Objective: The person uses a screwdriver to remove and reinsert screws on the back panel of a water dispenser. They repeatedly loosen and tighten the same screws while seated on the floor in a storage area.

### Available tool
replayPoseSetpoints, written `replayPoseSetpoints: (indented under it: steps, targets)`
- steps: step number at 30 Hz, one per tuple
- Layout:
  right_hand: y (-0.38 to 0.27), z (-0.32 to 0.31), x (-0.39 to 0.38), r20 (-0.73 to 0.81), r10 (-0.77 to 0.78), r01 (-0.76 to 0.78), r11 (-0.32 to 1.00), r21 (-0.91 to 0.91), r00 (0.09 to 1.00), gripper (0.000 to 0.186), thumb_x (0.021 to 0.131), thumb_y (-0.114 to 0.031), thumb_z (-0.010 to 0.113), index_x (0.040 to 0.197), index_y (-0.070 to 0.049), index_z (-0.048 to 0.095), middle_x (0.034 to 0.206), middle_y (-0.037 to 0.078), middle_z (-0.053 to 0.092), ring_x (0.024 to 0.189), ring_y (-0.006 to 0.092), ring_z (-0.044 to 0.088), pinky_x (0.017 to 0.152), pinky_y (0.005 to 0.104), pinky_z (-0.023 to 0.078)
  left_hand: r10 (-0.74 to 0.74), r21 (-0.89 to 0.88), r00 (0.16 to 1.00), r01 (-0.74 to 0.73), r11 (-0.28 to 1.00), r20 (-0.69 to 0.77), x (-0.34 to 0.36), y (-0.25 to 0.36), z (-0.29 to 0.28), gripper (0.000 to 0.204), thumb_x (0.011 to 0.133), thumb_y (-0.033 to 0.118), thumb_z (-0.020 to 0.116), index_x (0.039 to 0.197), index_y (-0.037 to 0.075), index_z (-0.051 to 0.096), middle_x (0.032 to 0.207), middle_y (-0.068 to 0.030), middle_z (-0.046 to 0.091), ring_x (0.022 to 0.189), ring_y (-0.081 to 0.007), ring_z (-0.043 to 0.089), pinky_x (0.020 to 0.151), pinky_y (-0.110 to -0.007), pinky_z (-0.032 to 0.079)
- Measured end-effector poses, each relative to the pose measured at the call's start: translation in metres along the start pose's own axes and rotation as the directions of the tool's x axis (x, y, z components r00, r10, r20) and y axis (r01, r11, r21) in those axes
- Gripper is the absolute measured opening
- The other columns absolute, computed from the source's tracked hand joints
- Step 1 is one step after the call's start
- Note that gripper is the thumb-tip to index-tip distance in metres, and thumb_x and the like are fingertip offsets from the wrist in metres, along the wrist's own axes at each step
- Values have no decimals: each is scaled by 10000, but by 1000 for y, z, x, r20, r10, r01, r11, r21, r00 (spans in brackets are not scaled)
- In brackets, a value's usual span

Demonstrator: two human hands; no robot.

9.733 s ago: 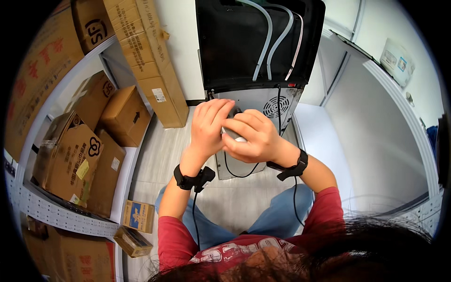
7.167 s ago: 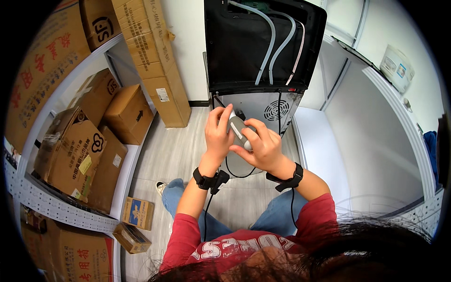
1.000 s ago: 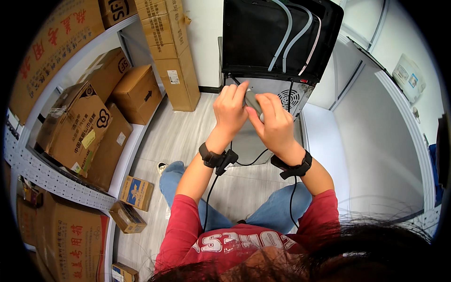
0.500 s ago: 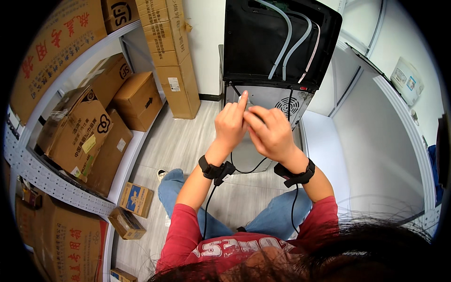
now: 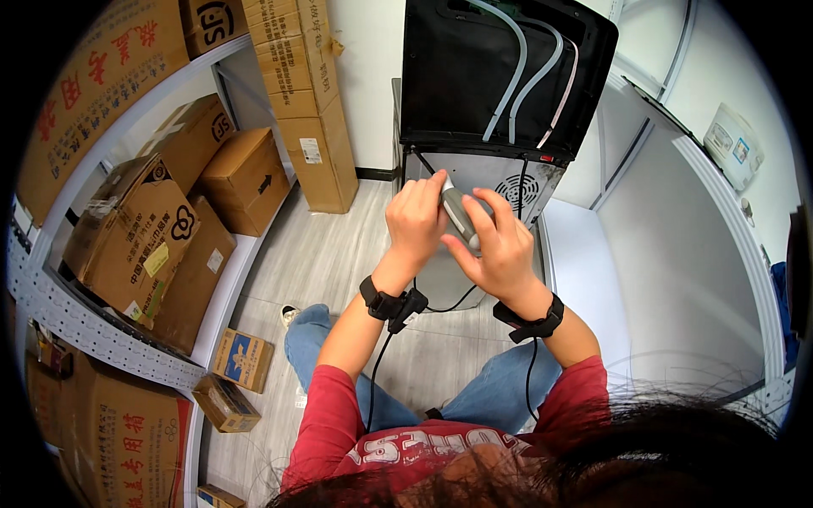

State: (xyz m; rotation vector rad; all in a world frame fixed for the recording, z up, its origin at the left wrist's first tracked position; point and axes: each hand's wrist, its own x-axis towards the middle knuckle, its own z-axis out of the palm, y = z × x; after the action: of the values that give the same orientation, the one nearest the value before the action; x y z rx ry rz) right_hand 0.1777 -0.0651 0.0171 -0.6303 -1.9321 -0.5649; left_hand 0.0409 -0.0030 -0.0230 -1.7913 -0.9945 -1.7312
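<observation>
A grey-and-white handled tool (image 5: pixel 459 213), which looks like a screwdriver, slants between my hands in front of the lower back panel of a black-lidded machine (image 5: pixel 487 93). My left hand (image 5: pixel 415 218) is closed at the handle's upper end, with the index finger pointing up along it. Around the handle's lower part, my right hand (image 5: pixel 501 250) curls loosely: the index finger lies at its right side and the thumb is below. The tool's tip is hidden or too small to make out. Both wrists wear black straps with cables.
Two grey tubes and a thin pinkish one run along the machine's raised black panel. A shelf (image 5: pixel 229 309) with cardboard boxes (image 5: pixel 135 245) fills the left side. A tall carton (image 5: pixel 318 161) stands by the wall. Small boxes (image 5: pixel 241 360) lie on the floor at left.
My right hand has loosened and shifted slightly down and right, its fingers spreading, so the grey-and-white handle now shows. My left hand stays nearly in place.
</observation>
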Motion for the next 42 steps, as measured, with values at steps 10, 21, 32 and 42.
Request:
replayPoseSetpoints:
  steps: [10,21,32,42]
  targets:
    - [12,-1,-6,-41,-75,75,997,16,996,280,730,-62,717,980,15,619,1006,134,615,668,242,577,583,321,470,-91,-29,994,93,995,68,-6,3,4,518,631,-20,655,1143,11,580,695,-66,557,625,-236,553,533,-350,458]
    - [13,-1,-7,-84,-72,72,997,3,994,282,733,-59,719,983,16,612,1009,133,613,681,245,576,589,328,463,-48,-23,996,49,999,71,-3,-1,10,450,666,-43,638,1110,16,603,725,-61,540,657,-229,548,546,-351,463]
    - [17,2,-7,-104,-49,48,999,-9,993,262,755,-57,715,985,11,611,1014,134,613,678,248,574,590,332,462,-48,-18,996,50,999,73,3,-2,13,433,683,-41,637,1109,22,596,735,-64,543,660,-228,551,550,-356,468]
    - [17,3,-8,-118,-46,45,999,-9,992,274,750,-56,725,990,13,613,1019,134,615,677,248,571,598,333,465,-68,-36,996,71,997,64,4,-2,15,428,690,-35,629,1110,32,587,728,-68,546,659,-239,550,558,-368,471]
